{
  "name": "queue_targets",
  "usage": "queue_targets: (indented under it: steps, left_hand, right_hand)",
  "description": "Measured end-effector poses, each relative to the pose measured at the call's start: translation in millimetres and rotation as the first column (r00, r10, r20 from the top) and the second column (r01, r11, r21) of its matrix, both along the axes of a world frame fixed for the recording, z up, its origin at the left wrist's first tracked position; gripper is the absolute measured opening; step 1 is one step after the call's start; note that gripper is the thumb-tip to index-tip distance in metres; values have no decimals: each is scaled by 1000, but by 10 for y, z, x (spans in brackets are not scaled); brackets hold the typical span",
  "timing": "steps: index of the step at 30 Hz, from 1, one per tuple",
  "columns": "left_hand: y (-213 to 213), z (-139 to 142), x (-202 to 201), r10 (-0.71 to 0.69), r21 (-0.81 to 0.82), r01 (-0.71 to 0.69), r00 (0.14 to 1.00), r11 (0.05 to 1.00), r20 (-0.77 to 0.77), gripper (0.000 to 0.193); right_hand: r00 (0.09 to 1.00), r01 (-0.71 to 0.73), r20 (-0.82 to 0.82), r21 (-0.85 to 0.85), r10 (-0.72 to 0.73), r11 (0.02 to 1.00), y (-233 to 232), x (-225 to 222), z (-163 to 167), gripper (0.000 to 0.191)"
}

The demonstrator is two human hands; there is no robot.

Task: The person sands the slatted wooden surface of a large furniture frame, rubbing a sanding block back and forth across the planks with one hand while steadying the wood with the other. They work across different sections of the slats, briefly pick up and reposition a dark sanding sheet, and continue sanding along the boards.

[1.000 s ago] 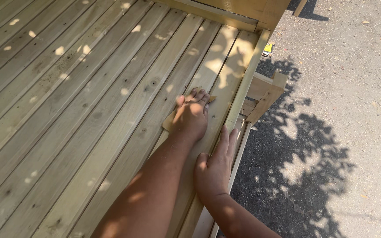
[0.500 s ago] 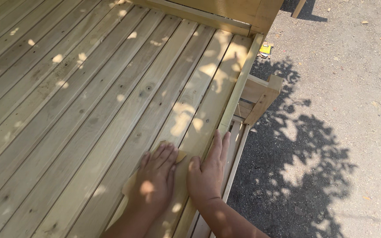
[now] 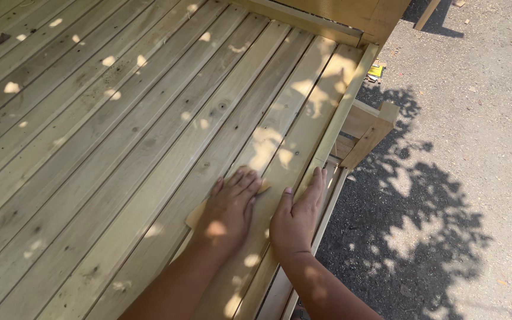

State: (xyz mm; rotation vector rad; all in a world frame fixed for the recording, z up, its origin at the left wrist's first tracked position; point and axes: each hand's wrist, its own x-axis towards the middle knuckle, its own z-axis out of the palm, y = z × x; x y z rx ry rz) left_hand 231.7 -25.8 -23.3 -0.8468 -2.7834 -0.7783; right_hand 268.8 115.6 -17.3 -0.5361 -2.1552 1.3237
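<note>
Toward five o'clock on the slatted wooden deck (image 3: 120, 136), both hands lie flat and unclenched, fingers spread. Left hand (image 3: 229, 210) presses down on a small tan sanding sheet (image 3: 197, 214), whose corners peek out at its nine o'clock and at its one o'clock by the fingertips; it grips nothing, only pins the sheet to the board. Right hand (image 3: 296, 216) rests palm-down just beside it at three o'clock, fingers lying along the raised edge rail (image 3: 342, 112) at the deck's border, holding nothing.

Judged from this pose, the chief risk is splinters: bare palms sliding along grooved timber with knots could catch raised grain. The sheet is only pinned by pressure, so an uneven push could let it slip out or fold. The right hand sits at the very rim, with a drop to the asphalt ground (image 3: 463, 178) at three o'clock; leaning weight there could let it slide off the rail. A wooden brace (image 3: 371, 133) juts out below the rim at one o'clock.
</note>
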Motion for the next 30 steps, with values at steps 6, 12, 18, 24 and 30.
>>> queue_targets:
  steps: [6, 12, 18, 24, 30]
  left_hand:
    - [-1381, -698, 1447, 49, -163, -73, 988, 984, -145, 49]
    - [-566, -212, 705, 50, -27, -48, 997, 998, 52, 42]
    - [754, 272, -758, 61, -86, -43, 974, 995, 218, 40]
    - [95, -43, 305, -231, -149, 281, 931, 948, 282, 47]
    - [-907, -694, 1683, -177, -155, 145, 959, 977, -222, 38]
  right_hand:
    - [999, 41, -23, -207, -47, 977, 36, -69, -73, 65]
    - [999, -44, -2, -520, 51, 853, 114, -55, -97, 59]
    - [993, -20, 90, -500, 75, 866, 157, -26, -25, 61]
    - [997, -23, 47, -627, 67, 779, 154, -22, 53, 61]
    - [985, 29, 158, -567, 74, 823, 172, -6, 43, 60]
